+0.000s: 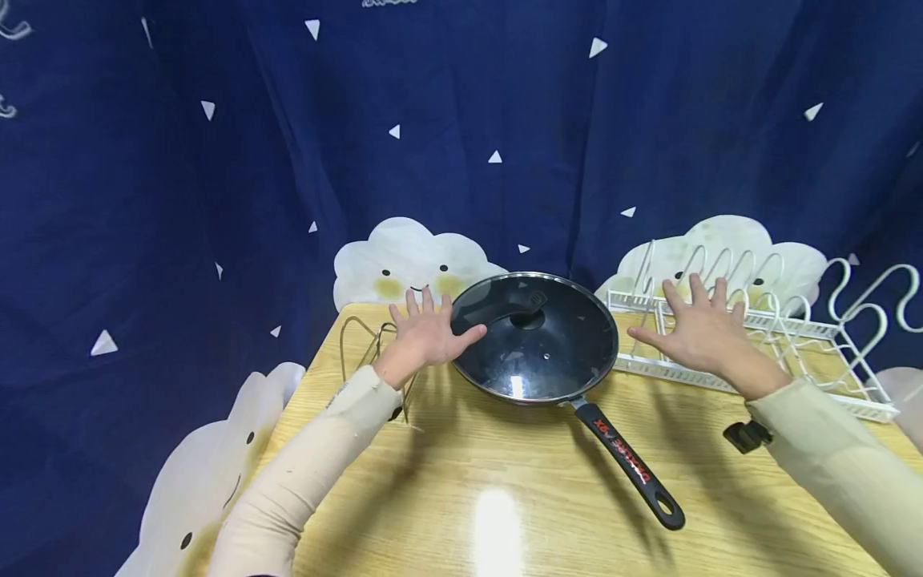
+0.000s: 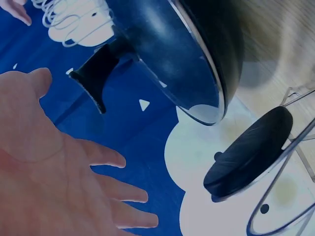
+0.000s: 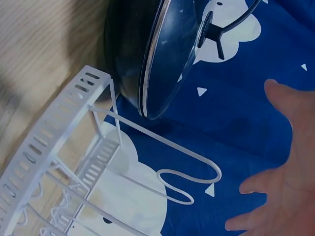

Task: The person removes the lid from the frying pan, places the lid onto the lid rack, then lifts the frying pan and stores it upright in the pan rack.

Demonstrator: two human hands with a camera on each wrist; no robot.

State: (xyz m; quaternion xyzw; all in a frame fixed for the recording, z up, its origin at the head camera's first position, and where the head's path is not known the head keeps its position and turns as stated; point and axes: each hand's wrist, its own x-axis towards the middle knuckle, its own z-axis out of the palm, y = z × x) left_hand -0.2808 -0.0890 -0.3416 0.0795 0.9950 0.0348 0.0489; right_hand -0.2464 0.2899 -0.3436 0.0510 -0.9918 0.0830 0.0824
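Observation:
A black frying pan (image 1: pixel 626 457) stands on the wooden table, its long handle pointing toward the front right. On it lies a glass lid (image 1: pixel 570 344) with a steel rim and a black knob (image 1: pixel 529 319). My left hand (image 1: pixel 427 330) is spread above the table at the pan's left side, holding nothing; in the left wrist view the palm (image 2: pixel 44 152) is apart from the lid. My right hand (image 1: pixel 703 335), also spread and holding nothing, hovers in front of the white wire rack (image 1: pixel 854 405). The right wrist view shows its fingers (image 3: pixel 261 182) clear of the rack.
Behind the left hand stands a wire stand (image 1: pixel 344 340) with a dark round part (image 2: pixel 251 152), partly hidden. The rack spans the table's right back. Cloud-shaped placemats or cushions (image 1: pixel 404 256) edge the table (image 1: pixel 425 481), and a blue curtain (image 1: pixel 461 96) hangs behind.

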